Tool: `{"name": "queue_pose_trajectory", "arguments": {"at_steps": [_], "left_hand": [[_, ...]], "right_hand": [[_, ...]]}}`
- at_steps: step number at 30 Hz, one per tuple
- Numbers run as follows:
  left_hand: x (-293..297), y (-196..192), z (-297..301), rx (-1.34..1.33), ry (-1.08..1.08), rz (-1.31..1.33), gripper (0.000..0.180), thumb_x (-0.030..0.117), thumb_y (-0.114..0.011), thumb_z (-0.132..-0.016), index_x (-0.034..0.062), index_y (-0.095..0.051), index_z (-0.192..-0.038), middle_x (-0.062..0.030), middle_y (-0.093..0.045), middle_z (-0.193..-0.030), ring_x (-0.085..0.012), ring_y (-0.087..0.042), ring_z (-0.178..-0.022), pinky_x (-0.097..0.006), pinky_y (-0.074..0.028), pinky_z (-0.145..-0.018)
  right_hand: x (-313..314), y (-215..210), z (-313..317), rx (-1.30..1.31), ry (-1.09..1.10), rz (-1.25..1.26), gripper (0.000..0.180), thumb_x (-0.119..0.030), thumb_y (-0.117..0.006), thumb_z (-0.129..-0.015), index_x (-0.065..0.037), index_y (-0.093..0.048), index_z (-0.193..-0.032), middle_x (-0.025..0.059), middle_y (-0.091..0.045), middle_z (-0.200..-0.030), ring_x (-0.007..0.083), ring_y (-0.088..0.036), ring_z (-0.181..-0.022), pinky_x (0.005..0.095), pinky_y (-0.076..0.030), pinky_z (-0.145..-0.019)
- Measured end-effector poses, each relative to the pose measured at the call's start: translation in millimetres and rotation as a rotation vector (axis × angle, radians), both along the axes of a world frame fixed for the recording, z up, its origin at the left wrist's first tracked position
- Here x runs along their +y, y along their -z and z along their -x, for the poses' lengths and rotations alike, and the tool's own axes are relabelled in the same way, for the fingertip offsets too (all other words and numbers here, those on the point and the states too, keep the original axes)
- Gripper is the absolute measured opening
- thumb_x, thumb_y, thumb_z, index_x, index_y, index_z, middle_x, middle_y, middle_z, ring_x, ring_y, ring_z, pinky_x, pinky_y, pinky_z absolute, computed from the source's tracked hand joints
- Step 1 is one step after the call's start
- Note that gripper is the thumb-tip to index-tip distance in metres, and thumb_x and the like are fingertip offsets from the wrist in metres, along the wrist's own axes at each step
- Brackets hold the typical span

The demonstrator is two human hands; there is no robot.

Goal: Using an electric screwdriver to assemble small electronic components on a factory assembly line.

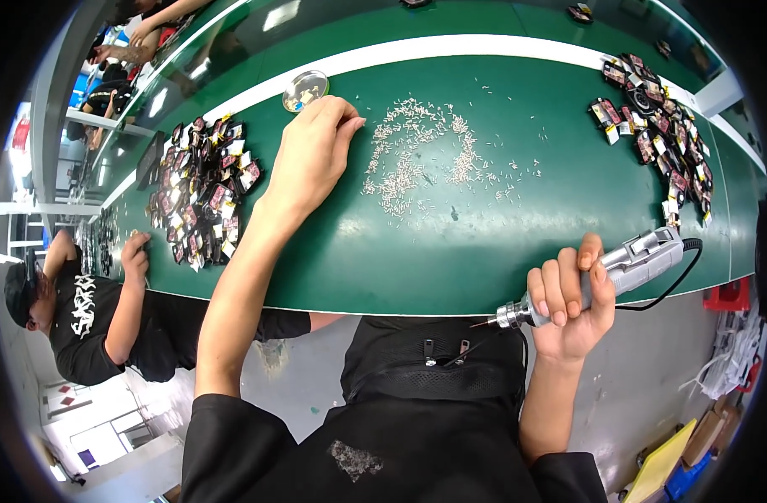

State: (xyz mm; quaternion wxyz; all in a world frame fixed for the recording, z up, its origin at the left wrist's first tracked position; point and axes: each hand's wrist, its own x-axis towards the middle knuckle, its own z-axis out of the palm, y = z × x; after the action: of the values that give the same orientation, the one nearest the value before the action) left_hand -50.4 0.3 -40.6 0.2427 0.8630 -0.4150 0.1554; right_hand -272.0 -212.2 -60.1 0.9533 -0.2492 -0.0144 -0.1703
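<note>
My right hand (pixel 566 298) is wrapped round a silver electric screwdriver (pixel 643 261), its thin bit pointing left over the table's front edge. A black cord loops from the tool's back end. My left hand (pixel 315 149) reaches far over the green table, its fingers curled and pressed together. Whether a small thing is pinched there cannot be made out. Just beyond its knuckles lies a round shallow metal dish (pixel 305 88) with small yellowish pieces and a bit of blue in it. Many tiny silvery screws (pixel 400 176) are strewn to the right of this hand.
Heaps of small black parts with pinkish faces and white tags lie on the left (pixel 203 193) and far right (pixel 660 134). A white strip (pixel 450 46) crosses the green table (pixel 358 268) behind. A co-worker (pixel 90 310) sits at the left. A red crate (pixel 727 295) stands at the right.
</note>
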Motion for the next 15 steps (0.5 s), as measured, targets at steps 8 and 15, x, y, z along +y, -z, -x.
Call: {"name": "queue_pose_trajectory", "arguments": {"at_steps": [8,15], "left_hand": [[0.2,-8.7,55.9,0.240,0.002,0.264,0.008,-0.003,-0.065,-0.077,0.0001,-0.065,-0.085,-0.0089,-0.065,-0.077,-0.0162,-0.059,-0.063,-0.025,-0.046,-0.057],[-3.0,-0.7,125.8,0.812,0.057,0.683,0.004,-0.004,-0.063,-0.081,-0.0036,-0.062,-0.085,-0.0082,-0.063,-0.080,-0.0105,-0.057,-0.070,-0.022,-0.046,-0.061]], "right_hand": [[1.1,-1.0,1.6,0.004,0.024,-0.036,0.010,-0.016,-0.044,-0.094,-0.006,-0.043,-0.091,-0.0026,-0.036,-0.052,0.0073,-0.036,-0.041,0.0246,-0.036,-0.048],[5.3,-20.4,-4.0,-0.026,0.075,-0.056,0.015,-0.019,-0.040,-0.095,-0.006,-0.046,-0.092,-0.0027,-0.037,-0.052,0.0084,-0.035,-0.041,0.0257,-0.037,-0.048]]}}
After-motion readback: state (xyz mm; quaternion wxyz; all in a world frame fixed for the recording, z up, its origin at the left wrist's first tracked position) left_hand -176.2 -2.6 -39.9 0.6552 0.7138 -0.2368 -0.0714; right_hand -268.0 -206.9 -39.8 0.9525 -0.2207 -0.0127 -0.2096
